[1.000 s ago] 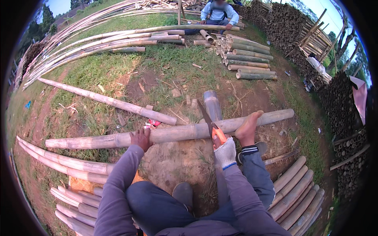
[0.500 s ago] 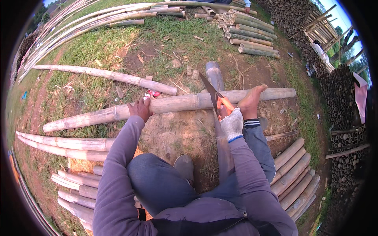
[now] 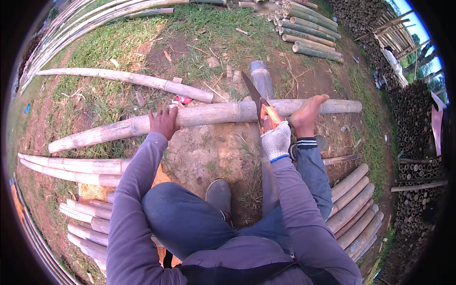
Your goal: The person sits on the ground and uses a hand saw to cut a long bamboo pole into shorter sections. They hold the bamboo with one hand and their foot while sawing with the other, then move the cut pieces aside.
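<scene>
A thick bamboo pole (image 3: 209, 114) lies crosswise in front of me, over another bamboo support (image 3: 261, 80) that runs away from me. My bare left hand (image 3: 164, 122) rests on top of the pole with its fingers spread. In a white knitted glove, my right hand (image 3: 276, 141) is closed round the orange handle of a handsaw (image 3: 253, 94). The saw's dark blade stands across the pole, pointing away from me, beside the support. My bare right foot (image 3: 306, 116) presses on the pole just right of the saw.
Another bamboo pole (image 3: 128, 81) lies beyond on the left. Cut bamboo lengths (image 3: 354, 209) are stacked at the near right, others (image 3: 90, 235) at the near left. Far off sits a pile of greenish bamboo (image 3: 313, 33). My shod left foot (image 3: 219, 197) stands on the dirt.
The view has shifted slightly. My gloved hand and the saw have moved a little toward me along the cut, while my left hand and foot keep their places on the pole.
</scene>
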{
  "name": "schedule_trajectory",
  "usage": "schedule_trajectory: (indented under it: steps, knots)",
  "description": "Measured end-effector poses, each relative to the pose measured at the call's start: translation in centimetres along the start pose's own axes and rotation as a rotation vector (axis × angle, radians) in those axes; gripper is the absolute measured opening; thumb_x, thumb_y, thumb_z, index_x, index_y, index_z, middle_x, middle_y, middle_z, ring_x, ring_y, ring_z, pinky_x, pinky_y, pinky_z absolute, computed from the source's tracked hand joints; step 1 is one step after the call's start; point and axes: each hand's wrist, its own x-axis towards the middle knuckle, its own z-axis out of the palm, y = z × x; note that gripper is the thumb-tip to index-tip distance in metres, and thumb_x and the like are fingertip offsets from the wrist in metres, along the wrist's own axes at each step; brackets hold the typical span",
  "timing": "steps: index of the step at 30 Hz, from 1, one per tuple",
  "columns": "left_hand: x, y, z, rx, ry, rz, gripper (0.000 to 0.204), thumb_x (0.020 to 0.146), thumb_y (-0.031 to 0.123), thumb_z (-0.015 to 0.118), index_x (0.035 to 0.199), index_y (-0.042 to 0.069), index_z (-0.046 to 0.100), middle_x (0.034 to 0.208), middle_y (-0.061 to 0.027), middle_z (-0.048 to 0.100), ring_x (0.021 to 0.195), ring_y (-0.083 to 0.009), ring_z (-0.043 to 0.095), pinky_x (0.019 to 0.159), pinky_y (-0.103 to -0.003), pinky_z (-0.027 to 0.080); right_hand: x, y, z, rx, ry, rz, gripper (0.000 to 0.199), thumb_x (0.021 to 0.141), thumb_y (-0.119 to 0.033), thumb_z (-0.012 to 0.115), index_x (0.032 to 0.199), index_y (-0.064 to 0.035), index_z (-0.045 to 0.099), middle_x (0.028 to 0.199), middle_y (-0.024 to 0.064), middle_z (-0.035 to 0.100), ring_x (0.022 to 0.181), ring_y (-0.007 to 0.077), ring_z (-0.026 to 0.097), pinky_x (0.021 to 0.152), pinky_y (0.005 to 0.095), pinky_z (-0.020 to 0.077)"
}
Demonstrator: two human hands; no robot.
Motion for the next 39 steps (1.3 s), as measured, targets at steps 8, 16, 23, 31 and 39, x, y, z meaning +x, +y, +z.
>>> schedule_trajectory:
  steps: [8, 16, 23, 31, 39]
  knots:
    - [-0.9, -1.4, 1.7, 0.061, 0.072, 0.013, 0.085, 0.088, 0.056, 0.079, 0.155, 0.014, 0.046, 0.148, -0.0145, 0.060, 0.135, -0.0353, 0.059, 0.121, -0.071, 0.023, -16.5, -1.2, -16.9, 0.407, -0.244, 0.289, 0.023, 0.104, -0.019, 0.070, 0.107, 0.0022, 0.062, 0.077, 0.0074, 0.066, 0.063, 0.0173, 0.063, 0.059, 0.0359, 0.0498]
    - [0.2, 0.2, 1.0, 0.010, 0.018, 0.001, 0.086, 0.088, 0.057, 0.079, 0.157, 0.018, 0.045, 0.154, -0.0144, 0.056, 0.139, -0.0359, 0.056, 0.121, -0.073, 0.021, -3.0, 1.5, -1.7, 0.058, -0.041, 0.032, 0.035, 0.102, -0.031, 0.073, 0.098, 0.0024, 0.065, 0.075, 0.0164, 0.066, 0.066, 0.0315, 0.066, 0.063, 0.0415, 0.0513]
    - [-0.4, -0.6, 2.0, 0.022, 0.094, 0.012, 0.087, 0.088, 0.055, 0.080, 0.156, 0.013, 0.045, 0.147, -0.0164, 0.059, 0.136, -0.0369, 0.057, 0.121, -0.072, 0.023, -14.2, -1.9, -14.1, 0.156, -0.116, -0.175, 0.025, 0.105, -0.022, 0.068, 0.101, 0.0013, 0.062, 0.076, 0.0053, 0.065, 0.063, 0.0130, 0.062, 0.056, 0.0305, 0.0480]
    - [-0.3, -0.2, 2.1, 0.036, 0.089, 0.024, 0.088, 0.088, 0.055, 0.080, 0.156, 0.013, 0.045, 0.147, -0.0172, 0.059, 0.135, -0.0374, 0.057, 0.120, -0.071, 0.024, -10.0, 2.7, -6.0, 0.013, -0.100, -0.178, 0.024, 0.104, -0.022, 0.070, 0.111, 0.0005, 0.065, 0.088, 0.0071, 0.069, 0.073, 0.0133, 0.064, 0.067, 0.0294, 0.0504]
    - [-0.2, -0.3, 1.6, -0.036, 0.072, -0.017, 0.087, 0.086, 0.050, 0.083, 0.156, 0.016, 0.045, 0.146, -0.0172, 0.059, 0.139, -0.0378, 0.055, 0.120, -0.073, 0.024, -3.1, 7.6, 4.4, 0.348, -0.075, -0.073, 0.035, 0.104, -0.025, 0.071, 0.127, 0.0012, 0.071, 0.119, 0.0127, 0.076, 0.110, 0.0211, 0.071, 0.097, 0.0331, 0.0522]
